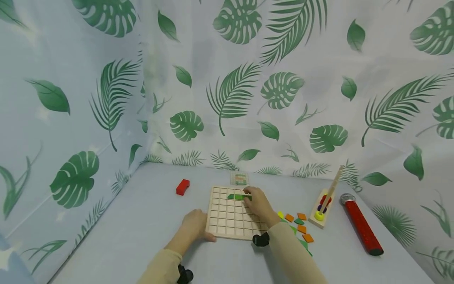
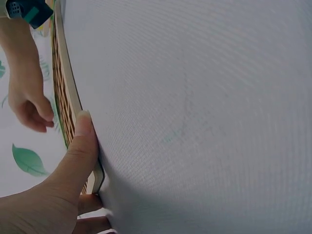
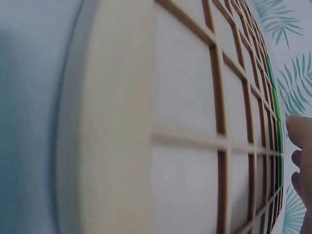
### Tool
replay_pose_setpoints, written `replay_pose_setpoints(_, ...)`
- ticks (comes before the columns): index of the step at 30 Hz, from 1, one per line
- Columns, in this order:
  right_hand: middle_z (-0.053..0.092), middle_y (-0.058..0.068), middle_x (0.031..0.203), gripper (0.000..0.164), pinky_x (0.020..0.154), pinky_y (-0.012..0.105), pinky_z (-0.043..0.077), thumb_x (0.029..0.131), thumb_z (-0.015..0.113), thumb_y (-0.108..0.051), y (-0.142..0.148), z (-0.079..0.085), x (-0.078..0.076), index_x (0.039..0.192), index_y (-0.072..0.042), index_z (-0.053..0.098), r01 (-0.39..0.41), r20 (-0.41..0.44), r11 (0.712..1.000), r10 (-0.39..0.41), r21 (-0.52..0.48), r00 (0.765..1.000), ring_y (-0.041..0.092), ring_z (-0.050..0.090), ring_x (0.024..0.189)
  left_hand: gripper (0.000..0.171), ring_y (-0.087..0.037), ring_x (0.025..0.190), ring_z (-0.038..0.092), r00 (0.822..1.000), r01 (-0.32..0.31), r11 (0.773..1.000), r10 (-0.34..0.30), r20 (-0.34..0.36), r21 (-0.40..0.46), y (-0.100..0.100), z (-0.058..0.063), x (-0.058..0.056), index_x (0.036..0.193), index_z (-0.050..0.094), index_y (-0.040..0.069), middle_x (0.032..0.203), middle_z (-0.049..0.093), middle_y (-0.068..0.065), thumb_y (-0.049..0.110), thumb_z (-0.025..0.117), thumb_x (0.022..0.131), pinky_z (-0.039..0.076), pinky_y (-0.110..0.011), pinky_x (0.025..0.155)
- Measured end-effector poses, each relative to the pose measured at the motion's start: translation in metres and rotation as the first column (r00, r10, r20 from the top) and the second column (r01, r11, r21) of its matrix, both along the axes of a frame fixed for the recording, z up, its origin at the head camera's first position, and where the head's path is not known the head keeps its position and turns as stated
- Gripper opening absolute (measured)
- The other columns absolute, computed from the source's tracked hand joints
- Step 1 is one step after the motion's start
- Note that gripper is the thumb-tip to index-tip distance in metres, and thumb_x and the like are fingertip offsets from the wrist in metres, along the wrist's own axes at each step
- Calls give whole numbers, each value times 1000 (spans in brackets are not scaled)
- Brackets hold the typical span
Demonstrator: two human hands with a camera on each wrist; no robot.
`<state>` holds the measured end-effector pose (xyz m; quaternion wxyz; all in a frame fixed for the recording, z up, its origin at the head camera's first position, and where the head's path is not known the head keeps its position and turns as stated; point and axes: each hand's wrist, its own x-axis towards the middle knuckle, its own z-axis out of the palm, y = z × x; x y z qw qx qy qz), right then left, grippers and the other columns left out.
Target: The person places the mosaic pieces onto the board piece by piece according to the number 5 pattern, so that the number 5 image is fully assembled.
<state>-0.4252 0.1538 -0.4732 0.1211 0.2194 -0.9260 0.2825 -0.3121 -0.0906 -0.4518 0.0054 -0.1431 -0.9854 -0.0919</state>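
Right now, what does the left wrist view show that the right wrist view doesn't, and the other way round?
Only the left wrist view: the left hand, its thumb on the grid board, and a dark wrist device. Only the right wrist view: the board's pale cell floors. Both: the grid board, the right hand, the table and the leaf-print cloth.

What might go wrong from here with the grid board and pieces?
The right hand is right at the green pieces on the grid board and might knock them out of line. The left hand grips the board's near-left corner; a tug could shift it. The right sleeve runs close to the loose pieces and might scatter some.
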Motion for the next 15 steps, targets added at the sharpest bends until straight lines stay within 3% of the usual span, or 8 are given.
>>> replay_pose_setpoints(9,60,14,114,34,89,47,47,88,65,-9,26,5,9,120,1,58,90,55,993,-86,-80,995,32,54,110,56,-19,75,55,1000,0,1000,0,8,12,0,0,0,81,64,6,75,56,-5,50,86,56,50,-36,70)
replay_pose_setpoints(15,60,14,115,35,88,48,47,90,64,-11,42,8,17,122,0,58,115,54,992,-112,-50,992,32,54,109,56,-20,76,55,1000,3,1000,-3,16,15,1,0,-2,83,65,5,75,57,-5,50,86,56,50,-37,72)
